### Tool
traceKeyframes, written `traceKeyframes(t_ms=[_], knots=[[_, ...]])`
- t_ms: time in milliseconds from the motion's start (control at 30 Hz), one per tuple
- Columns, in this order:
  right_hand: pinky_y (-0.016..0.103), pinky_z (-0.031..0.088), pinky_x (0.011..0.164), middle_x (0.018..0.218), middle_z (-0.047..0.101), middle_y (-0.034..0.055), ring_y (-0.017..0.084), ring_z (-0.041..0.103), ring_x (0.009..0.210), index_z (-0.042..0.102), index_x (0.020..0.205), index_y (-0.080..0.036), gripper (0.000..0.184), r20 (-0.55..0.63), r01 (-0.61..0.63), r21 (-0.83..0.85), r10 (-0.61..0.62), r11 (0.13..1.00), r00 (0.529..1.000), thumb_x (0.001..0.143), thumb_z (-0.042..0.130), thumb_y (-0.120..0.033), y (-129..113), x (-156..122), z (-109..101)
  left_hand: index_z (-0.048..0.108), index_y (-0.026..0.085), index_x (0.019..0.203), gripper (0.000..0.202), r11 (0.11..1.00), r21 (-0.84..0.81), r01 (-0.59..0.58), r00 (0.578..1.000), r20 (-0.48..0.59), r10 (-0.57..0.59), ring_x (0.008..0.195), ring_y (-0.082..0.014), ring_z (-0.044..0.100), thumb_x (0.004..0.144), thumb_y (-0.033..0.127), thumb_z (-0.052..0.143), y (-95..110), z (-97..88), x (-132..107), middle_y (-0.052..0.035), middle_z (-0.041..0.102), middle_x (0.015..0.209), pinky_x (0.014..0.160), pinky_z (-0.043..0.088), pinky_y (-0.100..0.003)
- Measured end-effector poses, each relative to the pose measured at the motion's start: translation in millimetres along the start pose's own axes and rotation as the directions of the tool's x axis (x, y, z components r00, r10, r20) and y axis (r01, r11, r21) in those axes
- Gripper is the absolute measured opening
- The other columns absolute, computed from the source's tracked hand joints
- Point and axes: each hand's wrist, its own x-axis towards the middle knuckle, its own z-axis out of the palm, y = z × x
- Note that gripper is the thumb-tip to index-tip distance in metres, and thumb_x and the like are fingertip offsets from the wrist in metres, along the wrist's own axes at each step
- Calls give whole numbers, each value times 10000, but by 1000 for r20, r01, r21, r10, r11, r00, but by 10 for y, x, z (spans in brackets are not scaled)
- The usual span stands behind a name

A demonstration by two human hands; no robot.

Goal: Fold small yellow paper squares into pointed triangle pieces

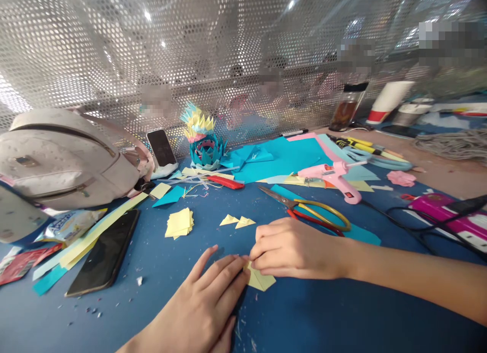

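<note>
In front of me on the blue table, a small yellow piece of paper (262, 280) with a crease lies partly under my fingers. My left hand (207, 299) is flat, fingers stretched out, their tips at the paper's left edge. My right hand (294, 251) has its fingers curled and pressed together on the paper's upper left corner, which they hide. Just beyond are two small folded yellow triangles (245, 222). A stack of yellow paper squares (179, 223) lies to their left. Scissors (319, 213) with red and yellow handles rest beyond my right hand.
A pink glue gun (335, 178), its cord trailing right, lies by blue sheets (281, 157). A folded-paper model (205, 142) and red cutter (226, 182) are at the back. Left are a dark phone (106, 254), paper strips and a backpack (68, 157). A magenta object (437, 208) sits right.
</note>
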Motion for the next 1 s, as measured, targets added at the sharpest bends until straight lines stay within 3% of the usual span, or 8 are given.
traceKeyframes(t_ms=[267,367,533,667,767,900,1000], knots=[[314,424,769,1042,760,50,170,610,899,745,988,-191,335,21,13,29,-14,1000,1000,1094,436,-262,1,-4,6,429,37,1503,610,999,32,-32,997,67,30,1427,-311,491,896,81,458,-5,-41,22,-172,483,1553,1188,378,-590],[313,417,779,988,756,49,176,605,900,748,933,-185,334,52,3,21,-5,1000,999,1084,458,-253,-20,11,-18,385,56,1535,636,1000,7,-26,998,59,25,1430,-298,491,904,91,463,-4,-48,27,-143,489,1556,1188,374,-602],[317,424,812,983,763,31,184,628,914,771,887,-190,238,79,-53,71,48,996,996,1025,594,-270,-59,39,-102,357,63,1557,674,1000,22,-19,994,103,17,1410,-303,513,893,106,462,4,-84,56,-136,511,1539,1158,404,-629],[295,436,807,984,768,27,168,626,897,789,922,-189,278,50,-151,147,146,977,988,1048,554,-266,-66,46,-119,396,63,1538,663,999,46,-24,990,138,17,1400,-322,521,880,106,466,20,-105,75,-147,516,1532,1144,413,-647],[300,409,757,933,733,29,163,598,851,780,873,-182,288,43,-175,32,173,984,984,1043,569,-280,-81,47,-101,398,69,1537,673,999,43,-21,991,130,15,1398,-327,522,869,100,467,29,-99,73,-140,519,1531,1147,408,-655],[334,324,673,801,664,17,168,528,768,707,725,-166,294,120,-74,-176,96,982,988,996,640,-258,-155,46,-138,364,80,1555,699,999,29,-19,993,119,15,1399,-331,522,864,105,470,20,-91,63,-142,523,1528,1147,404,-663],[348,291,653,750,635,10,170,494,738,657,683,-155,274,188,-26,-235,72,972,980,942,700,-234,-233,44,-221,340,91,1566,709,1000,19,-13,992,124,11,1406,-323,517,869,105,465,1,-89,55,-141,520,1531,1161,390,-659]])
